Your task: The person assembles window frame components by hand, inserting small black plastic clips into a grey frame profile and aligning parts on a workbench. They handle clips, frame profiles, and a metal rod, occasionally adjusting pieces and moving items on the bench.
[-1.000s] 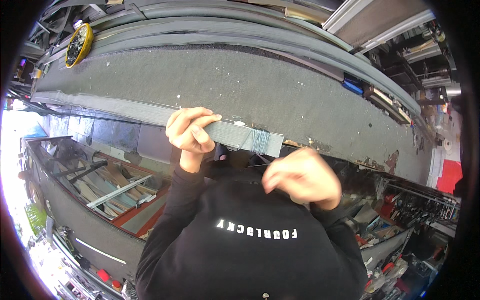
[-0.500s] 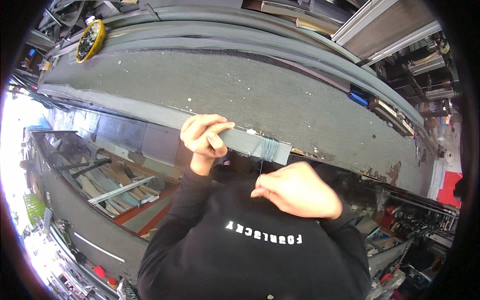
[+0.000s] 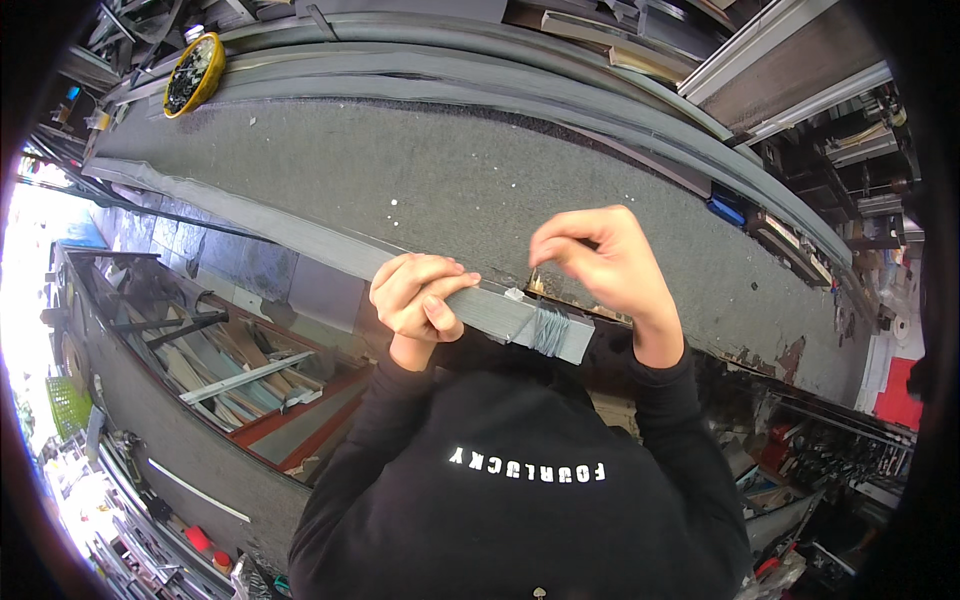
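Observation:
A long grey bar, perhaps a bundle of flat strips (image 3: 290, 238), runs from the far left along the near edge of the bench. My left hand (image 3: 420, 298) is wrapped round it close to its right end. Between that hand and the tip, thin blue-grey cord (image 3: 549, 331) is wound several times around the bar. Just above the windings, over the bench edge, my right hand (image 3: 608, 268) has its fingertips pinched together on the cord's free end, of which only a faint bit shows.
The dark grey bench (image 3: 440, 160) has a chipped near edge. Long grey profiles (image 3: 430, 85) lie along its far side. A yellow bowl (image 3: 213, 75) of small dark pieces stands far left, a blue object (image 3: 726, 211) far right. Offcuts (image 3: 255, 370) fill a low bin at left.
My right hand has come up from below the bar to above it, beyond its far edge. The bar's right end has dipped slightly nearer; my left hand keeps its grip.

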Available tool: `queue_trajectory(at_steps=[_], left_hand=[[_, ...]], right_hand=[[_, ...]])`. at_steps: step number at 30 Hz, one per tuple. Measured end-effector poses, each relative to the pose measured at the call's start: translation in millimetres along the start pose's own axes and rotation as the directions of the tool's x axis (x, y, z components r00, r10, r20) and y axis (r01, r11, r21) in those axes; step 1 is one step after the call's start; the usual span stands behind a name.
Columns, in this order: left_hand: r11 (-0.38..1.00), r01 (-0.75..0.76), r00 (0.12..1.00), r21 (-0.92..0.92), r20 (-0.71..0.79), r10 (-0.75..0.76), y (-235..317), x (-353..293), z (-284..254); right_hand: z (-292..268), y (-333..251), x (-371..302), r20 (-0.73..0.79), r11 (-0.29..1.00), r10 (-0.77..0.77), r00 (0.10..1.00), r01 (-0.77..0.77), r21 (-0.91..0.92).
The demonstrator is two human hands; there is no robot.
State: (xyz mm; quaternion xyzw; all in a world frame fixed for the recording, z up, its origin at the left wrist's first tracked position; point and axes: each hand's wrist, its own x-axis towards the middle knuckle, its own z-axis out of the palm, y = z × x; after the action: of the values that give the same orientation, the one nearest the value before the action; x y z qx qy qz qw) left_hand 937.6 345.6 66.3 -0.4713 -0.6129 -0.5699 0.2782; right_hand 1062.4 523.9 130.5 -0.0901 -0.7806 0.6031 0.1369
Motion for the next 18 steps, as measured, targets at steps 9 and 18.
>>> queue_trajectory(at_steps=[9,18], left_hand=[[0.998,-0.015,0.997,0.067,0.079,0.01,-17,6,23],[0.999,0.003,0.996,0.033,0.088,-0.006,-3,-11,-4]], right_hand=[[40,-25,-84,0.239,0.952,0.016,0.971,0.058,-0.3],[17,-38,21,0.362,0.877,-0.054,0.931,0.218,-0.429]])
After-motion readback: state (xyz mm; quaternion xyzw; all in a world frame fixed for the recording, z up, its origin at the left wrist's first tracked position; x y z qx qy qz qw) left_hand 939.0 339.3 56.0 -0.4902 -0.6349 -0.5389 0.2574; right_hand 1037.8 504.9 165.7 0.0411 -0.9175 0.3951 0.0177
